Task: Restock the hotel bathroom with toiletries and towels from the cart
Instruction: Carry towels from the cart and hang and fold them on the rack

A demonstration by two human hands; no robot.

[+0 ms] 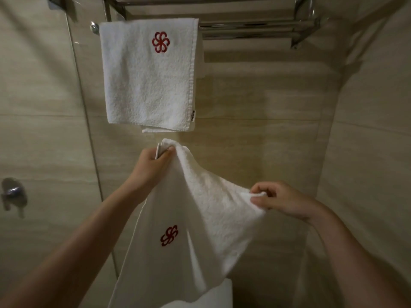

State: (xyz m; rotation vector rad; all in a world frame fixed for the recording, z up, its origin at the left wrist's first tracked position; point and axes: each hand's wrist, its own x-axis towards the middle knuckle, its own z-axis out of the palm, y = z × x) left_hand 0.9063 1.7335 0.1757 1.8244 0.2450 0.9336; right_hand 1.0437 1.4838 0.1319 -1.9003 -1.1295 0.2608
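Two pinches on towel [200, 218] edge: left hand [153, 165], right hand [282, 201]; hung towel [146, 81] above.

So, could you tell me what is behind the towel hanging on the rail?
Behind the hanging towel, only its rear fold peeks out below and at right. The rail section and wall tile it covers cannot be seen.

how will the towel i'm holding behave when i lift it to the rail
Probably floppy: the towel sags between the left hand and right hand and creases. Likely light, since pinched edges carry it. Its terry looks grippy, so it should stay on the rail.
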